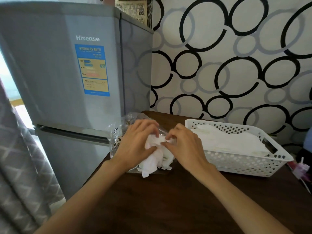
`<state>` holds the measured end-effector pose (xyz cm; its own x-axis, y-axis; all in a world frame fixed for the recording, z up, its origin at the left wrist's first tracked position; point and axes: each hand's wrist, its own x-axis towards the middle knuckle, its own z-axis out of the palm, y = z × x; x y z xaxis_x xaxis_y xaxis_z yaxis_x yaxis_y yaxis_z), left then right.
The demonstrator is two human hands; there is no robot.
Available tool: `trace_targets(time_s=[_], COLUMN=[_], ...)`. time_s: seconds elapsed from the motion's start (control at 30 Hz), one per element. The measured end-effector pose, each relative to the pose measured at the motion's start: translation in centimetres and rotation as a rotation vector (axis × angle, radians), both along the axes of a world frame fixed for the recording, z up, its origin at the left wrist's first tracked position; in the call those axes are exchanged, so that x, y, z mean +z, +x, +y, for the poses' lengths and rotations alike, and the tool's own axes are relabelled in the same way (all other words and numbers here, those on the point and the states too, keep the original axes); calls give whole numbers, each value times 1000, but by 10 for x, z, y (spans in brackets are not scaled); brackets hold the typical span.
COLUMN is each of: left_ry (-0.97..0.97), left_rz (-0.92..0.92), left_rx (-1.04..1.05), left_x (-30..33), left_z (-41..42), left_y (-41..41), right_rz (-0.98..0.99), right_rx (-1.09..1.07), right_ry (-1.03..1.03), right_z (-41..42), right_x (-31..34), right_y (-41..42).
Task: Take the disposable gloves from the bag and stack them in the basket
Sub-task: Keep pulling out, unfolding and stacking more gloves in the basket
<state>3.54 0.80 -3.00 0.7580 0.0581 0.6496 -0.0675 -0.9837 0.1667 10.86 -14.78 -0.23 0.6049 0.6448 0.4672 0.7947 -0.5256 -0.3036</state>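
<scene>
A clear plastic bag (118, 132) with printed marks lies at the back left of the dark wooden table (168, 200). In front of it sits a crumpled bunch of thin white disposable gloves (155, 159). My left hand (135, 146) clutches the bunch from the left. My right hand (184, 144) pinches an edge of one glove at the top of the bunch. A white perforated basket (244, 162) stands to the right, with a flat stack of gloves (233, 141) inside it.
A grey two-door fridge (67, 73) stands directly left of the table. A wall with black ring patterns (236, 65) backs the table. A grey patterned curtain (16, 166) hangs at the far left. Small pink items (298, 168) lie right of the basket.
</scene>
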Motion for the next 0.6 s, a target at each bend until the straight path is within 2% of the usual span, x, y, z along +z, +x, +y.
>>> trace_targets(time_s=[0.1,0.3,0.6], left_ry=[125,78,-38], left_rz=[34,53,76], left_rx=[-14,40,42], left_x=[0,-5,-9], left_z=[2,4,9], left_y=[2,2,0], right_rz=[36,103,278], right_rx=[-5,27,12], right_ry=[85,95,214], right_z=[-11,-39,-49], right_x=[-5,-16,-17], right_y=[10,8,10])
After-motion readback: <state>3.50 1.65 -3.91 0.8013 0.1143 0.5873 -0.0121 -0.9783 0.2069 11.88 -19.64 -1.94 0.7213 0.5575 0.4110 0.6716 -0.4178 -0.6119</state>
